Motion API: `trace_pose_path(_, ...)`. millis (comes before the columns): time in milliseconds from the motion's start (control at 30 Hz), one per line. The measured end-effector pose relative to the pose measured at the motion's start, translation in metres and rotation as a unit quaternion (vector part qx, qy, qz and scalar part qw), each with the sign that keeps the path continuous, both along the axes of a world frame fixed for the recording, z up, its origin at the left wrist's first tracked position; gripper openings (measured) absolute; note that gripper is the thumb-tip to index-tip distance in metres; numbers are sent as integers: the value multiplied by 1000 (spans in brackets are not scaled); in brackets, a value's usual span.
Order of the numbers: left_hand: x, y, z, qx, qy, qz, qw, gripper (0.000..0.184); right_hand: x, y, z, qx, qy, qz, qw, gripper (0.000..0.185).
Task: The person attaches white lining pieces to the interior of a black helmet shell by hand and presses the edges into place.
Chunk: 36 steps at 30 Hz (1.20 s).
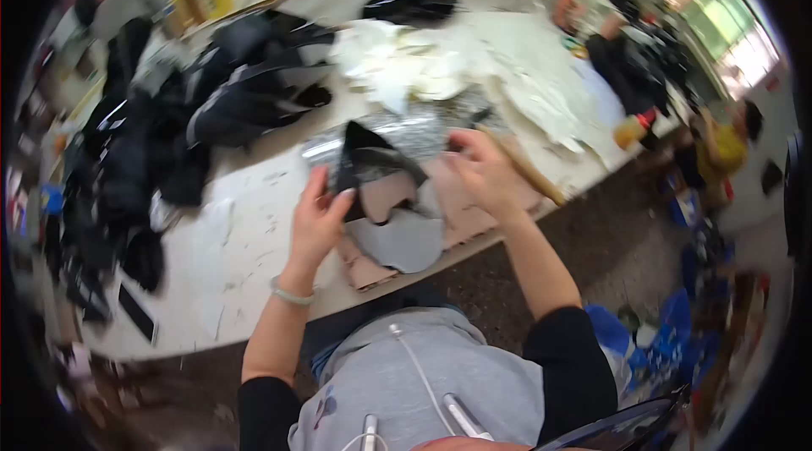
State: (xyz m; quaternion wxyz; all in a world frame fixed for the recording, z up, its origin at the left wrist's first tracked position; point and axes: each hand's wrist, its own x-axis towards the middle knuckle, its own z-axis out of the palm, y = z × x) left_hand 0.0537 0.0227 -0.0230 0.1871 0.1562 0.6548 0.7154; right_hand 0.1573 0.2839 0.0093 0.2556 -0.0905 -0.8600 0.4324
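Note:
My left hand (pixel 321 210) grips the left edge of a black and grey piece (pixel 396 235), thumb on top. This piece has a pointed black flap standing up and a rounded grey part towards me. At its right, above a pinkish board (pixel 465 197), is my right hand (pixel 482 165), its thumb and fingertips pressed together; whatever they hold is too small to make out. A wooden stick (pixel 529 170) lies just right of my right hand. Behind the piece, a crinkled silvery sheet (pixel 389 131) lies on the table.
Black shiny pieces (pixel 139 164) are heaped at the left of the white table (pixel 199 256). White cut pieces (pixel 406 62) lie at the back. A bottle with a red cap (pixel 630 131) stands at the right edge. Another person (pixel 723 147) is at the far right.

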Motion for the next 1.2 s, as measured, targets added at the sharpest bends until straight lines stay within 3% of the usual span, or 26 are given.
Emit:
trace_pose_path(33, -6, -7, -20, -107, 172, 48, 978, 61, 8, -3, 8, -33, -19, -9, 999, 34)
trace_pose_path(100, 5, -19, -4, -128, 193, 56, 971, 50, 23, -27, 42, -23, 52, 51, 997, 29)
trace_pose_path(167, 16, -37, -2, -169, 223, 60, 958, 44, 48, -55, 84, -105, 135, 254, 952, 20)
trace_pose_path(200, 21, -47, -1, -176, 210, 54, 960, 42, 54, -70, 104, -225, 177, 404, 869, 28)
trace_pose_path(233, 26, -56, 0, -181, 197, 44, 962, 40, 42, -70, 118, -264, 210, 598, 727, 42)
trace_pose_path(267, 32, -63, 1, -185, 184, 31, 965, 38, 40, -71, 150, -233, 173, 670, 683, 36)
trace_pose_path(333, 41, -75, 5, -188, 163, 40, 968, 36, 52, -83, 183, -341, 111, 669, 651, 35)
trace_pose_path(400, 43, -84, 3, -169, 151, 61, 972, 33, 45, -82, 196, -373, 126, 703, 592, 40)
trace_pose_path(467, 41, -90, 4, -141, 127, 83, 978, 33, 43, -84, 213, -369, 151, 707, 583, 40)
trace_pose_path(533, 41, -93, 4, -123, 117, 95, 981, 32, 55, -86, 231, -332, 188, 680, 626, 33)
trace_pose_path(633, 37, -89, 8, -112, 126, 94, 981, 30, 72, -89, 247, -251, 394, 569, 677, 27)
trace_pose_path(733, 34, -80, 9, -102, 132, 81, 983, 28, 96, -91, 256, -135, 584, 409, 688, 23)
trace_pose_path(800, 33, -72, 14, -100, 133, 64, 984, 28, 113, -86, 256, -30, 641, 345, 685, 18)
trace_pose_path(900, 25, -58, 19, -93, 160, 38, 982, 28, 134, -73, 256, 150, 624, 320, 697, 9)
trace_pose_path(933, 21, -53, 21, -92, 179, 33, 979, 28, 137, -70, 248, 349, 656, 124, 658, 11)
trace_pose_path(967, 18, -48, 25, -93, 197, 32, 975, 28, 135, -68, 241, 397, 655, 104, 635, 11)
trace_pose_path(1033, 7, -38, 38, -98, 232, 30, 967, 28, 129, -62, 227, 481, 646, 68, 589, 10)
trace_pose_path(1067, 0, -34, 44, -103, 253, 27, 962, 28, 127, -63, 213, 451, 648, 80, 608, 5)
trace_pose_path(1133, -17, -22, 53, -105, 299, 26, 948, 28, 122, -74, 183, 389, 651, 95, 646, 21)
trace_pose_path(1200, -44, -9, 58, -82, 311, 22, 946, 28, 97, -57, 166, 369, 624, 239, 646, 6)
